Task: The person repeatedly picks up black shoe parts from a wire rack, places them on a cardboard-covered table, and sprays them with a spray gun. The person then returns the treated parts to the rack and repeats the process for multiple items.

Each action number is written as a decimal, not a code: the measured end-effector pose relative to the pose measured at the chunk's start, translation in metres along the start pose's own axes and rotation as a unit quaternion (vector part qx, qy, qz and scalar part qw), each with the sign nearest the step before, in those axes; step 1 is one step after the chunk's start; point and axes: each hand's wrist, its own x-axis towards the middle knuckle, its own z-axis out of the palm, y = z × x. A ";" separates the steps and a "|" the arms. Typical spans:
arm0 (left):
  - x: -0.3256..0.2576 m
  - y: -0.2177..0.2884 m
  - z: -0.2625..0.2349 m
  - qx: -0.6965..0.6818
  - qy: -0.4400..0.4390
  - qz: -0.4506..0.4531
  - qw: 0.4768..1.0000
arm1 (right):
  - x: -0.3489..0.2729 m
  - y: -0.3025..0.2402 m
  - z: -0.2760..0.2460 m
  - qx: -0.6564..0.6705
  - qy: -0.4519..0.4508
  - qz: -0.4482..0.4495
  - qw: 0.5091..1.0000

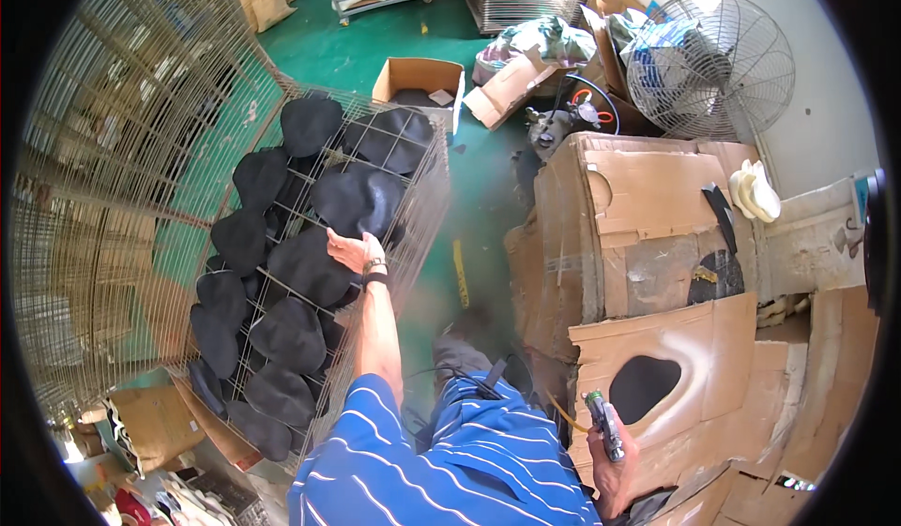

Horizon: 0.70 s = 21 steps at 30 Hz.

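The left hand [352, 249], a dark band at its wrist, lies with fingers spread and flat on one black dome-shaped piece [310, 265], touching it without closing around it; that piece sits on the wire rack [424, 174], about midway down its length. The rack is a thin metal grid tilted toward the person, and it carries many more of these black pieces [361, 198], matte, rounded and overlapping in rows from its far end to its near end. The right hand [615, 460] is low by the person's side, its grip clamped around a spray gun [605, 425] with a dark metal body and a greenish tip pointing up. Just beside it stands a cardboard booth [657, 338] of rough, creased brown panels, with an oval hole [644, 385] cut in the front, dark inside and ringed by pale overspray. To the left, taller wire cages [122, 151] curve up over the green floor [469, 207]. Farther off, an open cardboard box [418, 80] sits on the floor, and a round wire-guarded fan [710, 66] stands near the pale wall. A cream-coloured moulded piece [754, 191] rests on top of the cardboard.
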 end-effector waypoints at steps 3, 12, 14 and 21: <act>-0.014 0.014 -0.022 0.093 -0.010 0.125 0.988 | -0.003 -0.002 -0.001 -0.011 0.014 0.007 1.000; -0.004 -0.005 -0.014 0.158 -0.065 0.134 0.976 | -0.033 0.001 -0.001 0.070 0.085 0.050 0.993; -0.010 0.001 -0.007 0.133 -0.061 0.117 0.982 | -0.041 0.013 -0.006 0.076 0.102 0.049 0.991; -0.083 0.051 0.005 0.009 -0.049 0.405 0.913 | -0.082 0.045 -0.030 0.037 0.238 0.053 0.969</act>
